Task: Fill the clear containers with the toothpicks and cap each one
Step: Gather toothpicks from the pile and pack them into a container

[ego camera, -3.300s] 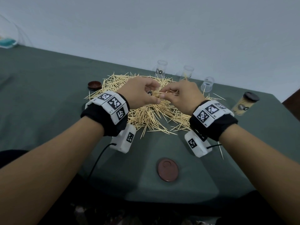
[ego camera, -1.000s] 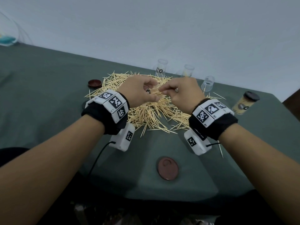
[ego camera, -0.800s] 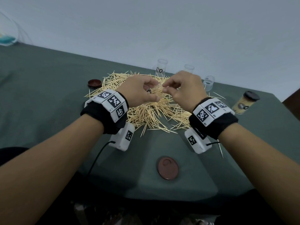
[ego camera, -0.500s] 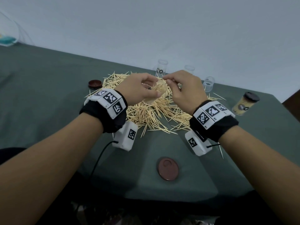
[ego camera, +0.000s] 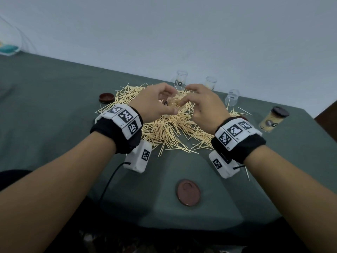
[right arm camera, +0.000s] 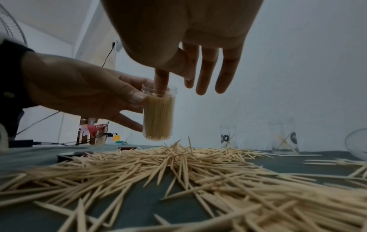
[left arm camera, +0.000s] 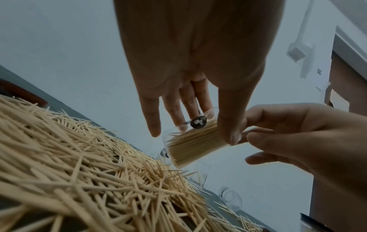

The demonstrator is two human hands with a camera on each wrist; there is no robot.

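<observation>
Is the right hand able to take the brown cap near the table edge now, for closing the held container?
Probably yes. The right hand holds nothing; the cap lies uncovered below its wrist, nothing between.

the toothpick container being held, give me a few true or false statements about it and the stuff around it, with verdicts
1. The left hand grips the held container. True.
2. The held container is nearly empty. False: it is packed with toothpicks almost to the rim.
3. A finger of the right hand pokes into the held container's open mouth. True.
4. The held container already has a cap on. False: its mouth is open.
5. The capped container at the right of the table holds toothpicks. True.
6. The brown lid nearest the person sits on top of the toothpick pile. False: it lies on bare cloth, apart from the pile.
</observation>
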